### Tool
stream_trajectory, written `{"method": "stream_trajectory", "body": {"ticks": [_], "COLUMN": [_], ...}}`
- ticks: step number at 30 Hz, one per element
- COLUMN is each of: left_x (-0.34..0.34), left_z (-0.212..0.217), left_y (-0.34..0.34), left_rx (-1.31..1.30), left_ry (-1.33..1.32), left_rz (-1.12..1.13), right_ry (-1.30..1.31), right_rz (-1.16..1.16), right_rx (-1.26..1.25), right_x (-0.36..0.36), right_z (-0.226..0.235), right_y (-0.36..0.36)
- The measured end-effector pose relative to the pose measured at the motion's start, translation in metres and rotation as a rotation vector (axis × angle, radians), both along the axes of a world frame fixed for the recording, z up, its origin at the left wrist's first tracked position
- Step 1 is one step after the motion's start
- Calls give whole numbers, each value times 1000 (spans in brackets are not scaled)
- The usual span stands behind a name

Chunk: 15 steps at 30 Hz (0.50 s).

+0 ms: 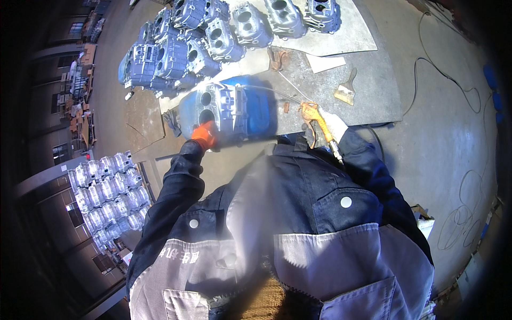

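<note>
A silvery cast-metal housing (230, 112) with round bores lies on a blue pad (258, 109) at the near edge of the table. My left hand (205, 135), in an orange glove, is closed on the housing's near end, beside the lower bore. Its fingertips are partly hidden. In my right hand (335, 127), which wears a pale glove, is an orange air blow gun (319, 120), with the fingers wrapped round its handle. The gun's long thin nozzle points up and left, and its hose fitting hangs toward my body.
Several similar housings (218, 40) crowd the table's far side. A brush (346, 88), a white sheet (325, 63) and a brownish rag or glove (277, 58) lie on the grey tabletop (373, 101). Stacked castings (110, 194) stand at the left. Hoses (442, 66) trail across the right floor.
</note>
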<state>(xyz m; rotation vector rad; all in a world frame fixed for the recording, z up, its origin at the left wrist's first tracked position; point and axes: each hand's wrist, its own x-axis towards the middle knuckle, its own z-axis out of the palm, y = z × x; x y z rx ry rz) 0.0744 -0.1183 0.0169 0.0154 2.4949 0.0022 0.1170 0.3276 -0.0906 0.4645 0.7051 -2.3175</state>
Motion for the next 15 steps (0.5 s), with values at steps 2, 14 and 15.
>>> {"method": "stream_trajectory", "body": {"ticks": [2,14,15], "left_x": [-1,1,1], "left_z": [-2,-7,-10], "left_y": [-1,-8,-11], "left_rx": [7,16,7], "left_ry": [-12,-1,-10], "left_rz": [-6,8,9], "right_ry": [-9,-25,-79], "right_rz": [33,33,21], "right_rx": [111,-74,-3], "right_x": [1,-6,-6], "right_z": [-3,1,2], "right_y": [1,-3,-4]}}
